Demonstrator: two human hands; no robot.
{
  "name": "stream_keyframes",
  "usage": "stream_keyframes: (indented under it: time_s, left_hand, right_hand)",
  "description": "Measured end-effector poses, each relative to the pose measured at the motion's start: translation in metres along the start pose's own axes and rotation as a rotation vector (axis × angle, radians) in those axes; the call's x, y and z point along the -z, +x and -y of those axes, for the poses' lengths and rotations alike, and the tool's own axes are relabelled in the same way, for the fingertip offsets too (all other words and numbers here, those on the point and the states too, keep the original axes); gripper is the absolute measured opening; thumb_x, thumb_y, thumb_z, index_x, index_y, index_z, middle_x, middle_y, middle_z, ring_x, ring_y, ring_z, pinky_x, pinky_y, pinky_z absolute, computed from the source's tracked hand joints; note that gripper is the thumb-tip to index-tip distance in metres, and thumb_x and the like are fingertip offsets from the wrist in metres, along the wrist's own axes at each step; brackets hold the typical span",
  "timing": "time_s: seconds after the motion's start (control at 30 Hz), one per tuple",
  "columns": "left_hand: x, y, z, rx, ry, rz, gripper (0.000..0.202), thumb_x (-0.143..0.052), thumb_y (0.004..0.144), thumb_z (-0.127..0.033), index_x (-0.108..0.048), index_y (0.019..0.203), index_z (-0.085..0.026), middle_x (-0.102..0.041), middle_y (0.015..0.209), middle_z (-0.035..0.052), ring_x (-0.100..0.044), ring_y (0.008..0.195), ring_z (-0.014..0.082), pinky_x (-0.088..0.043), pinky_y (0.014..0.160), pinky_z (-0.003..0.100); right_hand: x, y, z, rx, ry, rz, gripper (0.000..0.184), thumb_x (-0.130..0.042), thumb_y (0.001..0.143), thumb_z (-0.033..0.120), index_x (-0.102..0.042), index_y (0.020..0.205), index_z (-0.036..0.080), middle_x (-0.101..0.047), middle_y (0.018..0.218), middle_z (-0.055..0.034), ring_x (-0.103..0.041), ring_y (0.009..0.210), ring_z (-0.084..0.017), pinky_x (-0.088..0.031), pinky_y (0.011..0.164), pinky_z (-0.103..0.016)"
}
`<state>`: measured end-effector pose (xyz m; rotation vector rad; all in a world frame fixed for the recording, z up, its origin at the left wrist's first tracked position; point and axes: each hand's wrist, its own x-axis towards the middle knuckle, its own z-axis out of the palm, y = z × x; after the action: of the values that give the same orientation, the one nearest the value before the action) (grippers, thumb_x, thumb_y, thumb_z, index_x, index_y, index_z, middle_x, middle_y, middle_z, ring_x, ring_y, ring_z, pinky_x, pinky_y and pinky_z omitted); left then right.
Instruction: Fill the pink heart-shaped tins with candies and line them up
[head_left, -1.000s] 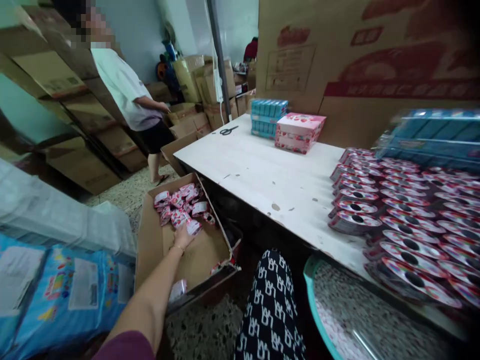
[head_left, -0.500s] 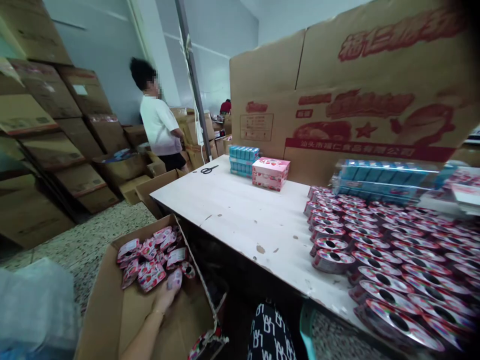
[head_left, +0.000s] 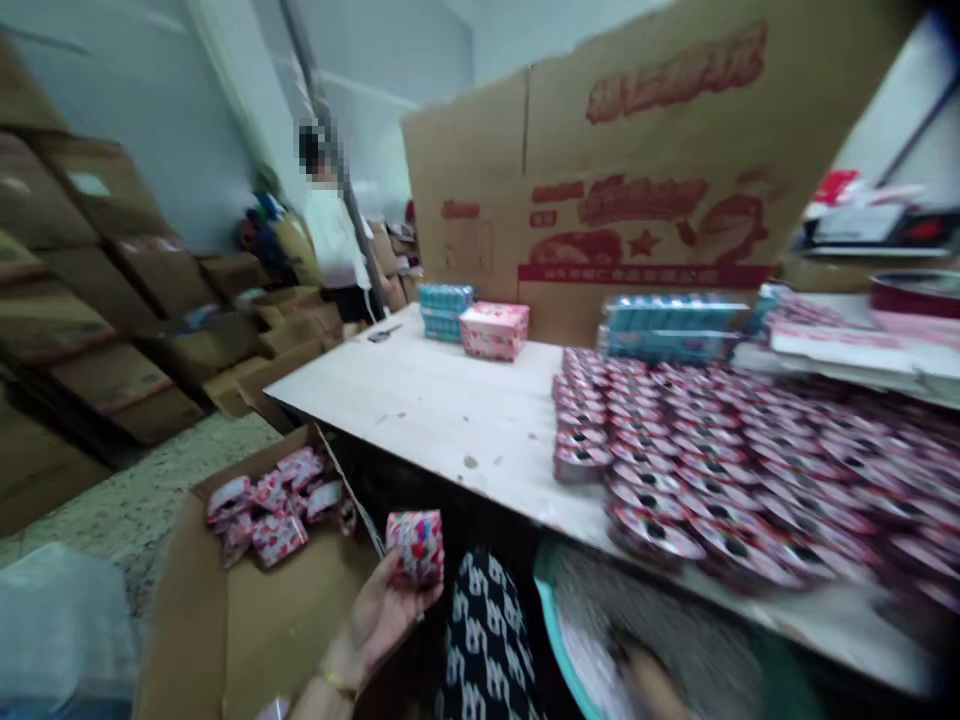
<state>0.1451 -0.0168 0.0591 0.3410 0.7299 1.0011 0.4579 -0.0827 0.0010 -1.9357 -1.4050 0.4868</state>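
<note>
My left hand is wrapped round a pink strawberry-print packet, held upright over the right edge of an open cardboard box. Several similar pink packets lie heaped at the far end of that box. My right hand shows low in the picture, over a teal basin of greyish grainy material. Motion blur smears its fingers, so what they hold, if anything, is unclear.
Rows of pink rolls with dark centre holes cover the right of the white table. Behind them stand blue packs, a pink box and a large cardboard panel. A person stands beyond, near stacked cartons.
My left hand has lifted a packet out of the cardboard box and moved right with it. The view has shifted right, and my right hand and more of the teal basin now show.
</note>
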Motion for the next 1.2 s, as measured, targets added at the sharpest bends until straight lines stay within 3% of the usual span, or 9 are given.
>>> stream_keyframes:
  time_s: [0.17,0.3,0.43,0.57,0.7,0.83,1.0,1.1,1.2]
  left_hand:
    - [-0.048,0.03,0.087,0.236,0.022,0.03,0.023,-0.053,0.078,-0.024,-0.057,0.1,-0.016,-0.065,0.091,0.0088,-0.061,0.081,0.0186,-0.048,0.076,0.035]
    - [-0.063,0.048,0.136,0.315,-0.01,0.009,0.024,-0.052,0.078,-0.025,-0.056,0.1,-0.016,-0.064,0.092,0.0085,-0.061,0.08,0.0182,-0.048,0.075,0.034]
    - [-0.074,0.059,0.171,0.363,-0.011,-0.013,0.023,-0.05,0.08,-0.024,-0.056,0.099,-0.014,-0.063,0.093,0.0089,-0.061,0.079,0.0175,-0.048,0.071,0.032]
    - [-0.086,0.066,0.198,0.443,-0.017,-0.025,0.02,-0.047,0.081,-0.026,-0.057,0.094,-0.014,-0.064,0.088,0.0079,-0.061,0.075,0.0174,-0.048,0.069,0.033]
    - [-0.093,0.068,0.211,0.478,-0.007,-0.013,0.018,-0.047,0.081,-0.026,-0.057,0.091,-0.014,-0.064,0.084,0.0072,-0.061,0.071,0.0166,-0.048,0.068,0.033]
    - [-0.094,0.07,0.216,0.487,0.021,-0.019,0.019,-0.045,0.082,-0.025,-0.057,0.092,-0.014,-0.064,0.085,0.0082,-0.061,0.07,0.0164,-0.048,0.065,0.032]
    - [-0.092,0.076,0.216,0.428,0.033,-0.002,0.021,-0.044,0.082,-0.023,-0.056,0.097,-0.015,-0.064,0.091,0.0083,-0.061,0.078,0.0181,-0.048,0.072,0.035]
    - [-0.087,0.08,0.211,0.386,0.025,0.0,0.022,-0.044,0.082,-0.023,-0.057,0.099,-0.015,-0.064,0.09,0.0085,-0.061,0.078,0.0177,-0.047,0.074,0.035]
    - [-0.079,0.083,0.2,0.333,0.015,0.023,0.024,-0.045,0.082,-0.022,-0.057,0.1,-0.013,-0.065,0.088,0.0089,-0.06,0.078,0.017,-0.047,0.075,0.033]
  right_hand:
    - [0.0,-0.021,-0.059,-0.067,0.048,0.268,0.023,-0.05,0.079,0.028,-0.058,0.097,0.016,-0.062,0.093,-0.0041,-0.058,0.086,-0.018,-0.047,0.076,-0.037]
    - [0.035,-0.03,-0.087,-0.045,0.137,0.348,0.024,-0.049,0.074,0.02,-0.062,0.094,0.018,-0.066,0.091,-0.0015,-0.057,0.094,-0.019,-0.043,0.084,-0.035]
    - [0.09,-0.033,-0.074,0.04,0.191,0.417,0.033,-0.046,0.075,0.022,-0.058,0.105,0.019,-0.063,0.105,-0.0029,-0.054,0.101,-0.019,-0.039,0.088,-0.035]
    - [0.13,-0.029,-0.046,0.072,-0.029,0.486,0.033,-0.045,0.076,0.025,-0.057,0.107,0.022,-0.062,0.106,-0.0038,-0.056,0.097,-0.019,-0.041,0.083,-0.03]
    - [0.142,-0.019,-0.022,0.091,-0.423,0.499,0.031,-0.045,0.076,0.024,-0.058,0.105,0.024,-0.065,0.097,-0.0046,-0.059,0.091,-0.02,-0.042,0.078,-0.03]
    - [0.135,-0.01,0.003,0.129,-0.716,0.504,0.028,-0.043,0.076,0.021,-0.058,0.1,0.021,-0.066,0.084,-0.0089,-0.062,0.078,-0.022,-0.044,0.067,-0.031]
    - [0.126,-0.002,0.029,0.235,-0.831,0.48,0.024,-0.039,0.076,0.013,-0.059,0.09,0.016,-0.064,0.081,-0.0115,-0.061,0.075,-0.021,-0.043,0.064,-0.028]
    - [0.132,-0.004,0.021,0.257,-0.831,0.464,0.023,-0.039,0.076,0.012,-0.058,0.088,0.017,-0.063,0.082,-0.0098,-0.06,0.076,-0.02,-0.042,0.063,-0.027]
    - [0.135,-0.01,-0.014,0.153,-0.831,0.468,0.026,-0.038,0.077,0.012,-0.055,0.095,0.018,-0.062,0.088,-0.0089,-0.059,0.079,-0.019,-0.042,0.065,-0.027]
